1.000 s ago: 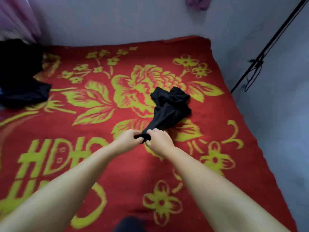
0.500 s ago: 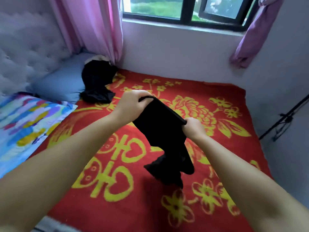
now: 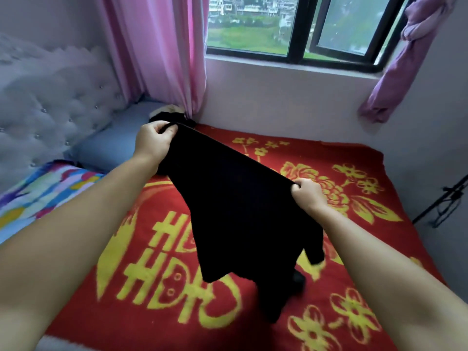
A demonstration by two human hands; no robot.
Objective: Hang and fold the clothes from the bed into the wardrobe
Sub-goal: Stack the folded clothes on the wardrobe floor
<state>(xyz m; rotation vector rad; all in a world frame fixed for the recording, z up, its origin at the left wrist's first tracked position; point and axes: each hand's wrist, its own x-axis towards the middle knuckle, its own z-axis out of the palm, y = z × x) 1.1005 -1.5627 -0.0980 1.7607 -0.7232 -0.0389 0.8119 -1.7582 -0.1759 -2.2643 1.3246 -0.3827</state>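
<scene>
— Red blanket (image 3: 141, 312) with yellow flowers covers the bed below us, and the window (image 3: 291, 26) sits at twelve o'clock. What are our hands doing?

— Both are grasping the black garment (image 3: 238, 219). Our left hand (image 3: 152, 141), at about eleven o'clock, pinches one top corner with fingers and thumb curled round the cloth; our right hand (image 3: 307, 195), at about two o'clock, clenches the other corner. The top edge runs taut between them.

— And the garment itself?

— It hangs in the air from that edge, spread out above the blanket. Its lower end trails toward five o'clock; we cannot tell whether it touches the bed.

— What lies further out?

— Another dark heap (image 3: 167, 116) sits at eleven o'clock beyond our left hand, on the grey pillow (image 3: 111, 143) by the pink curtain (image 3: 162, 54). A bright patterned cover (image 3: 43, 191) lies at nine o'clock.

— How far along are we, then?

— Early, we judge. This piece is only opened out, neither folded nor hung, and the heap by the pillow looks untouched. No wardrobe shows in our view, so nothing can be counted as put away.
</scene>
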